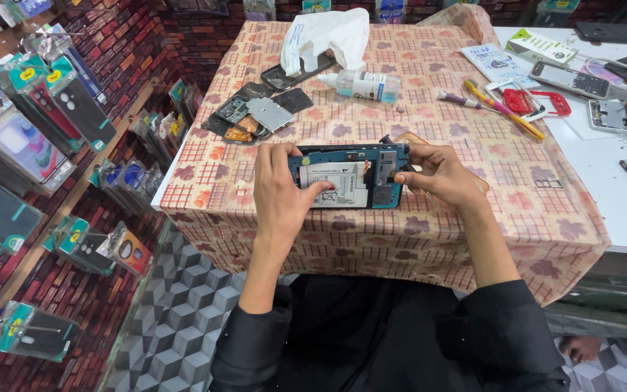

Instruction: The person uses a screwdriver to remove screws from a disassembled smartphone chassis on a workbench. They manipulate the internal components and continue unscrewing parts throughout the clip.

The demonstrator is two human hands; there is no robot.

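Both hands hold one opened phone [348, 176] at table [371, 239] centre, back cover off, one white battery [337, 187] exposed. Left hand [279, 190]: fingers clamped on the phone's left end, thumb lying on the battery. Right hand [437, 174]: fingers pinched together at the phone's right end; any tool between them, cannot tell. Loose parts pile [254, 112] at 11 o'clock of the phone. One bottle [363, 84], lying down, at 12. One white bag [326, 36] beyond it. Two screwdrivers [498, 107] at 2 o'clock. One red frame [538, 103] beside them.
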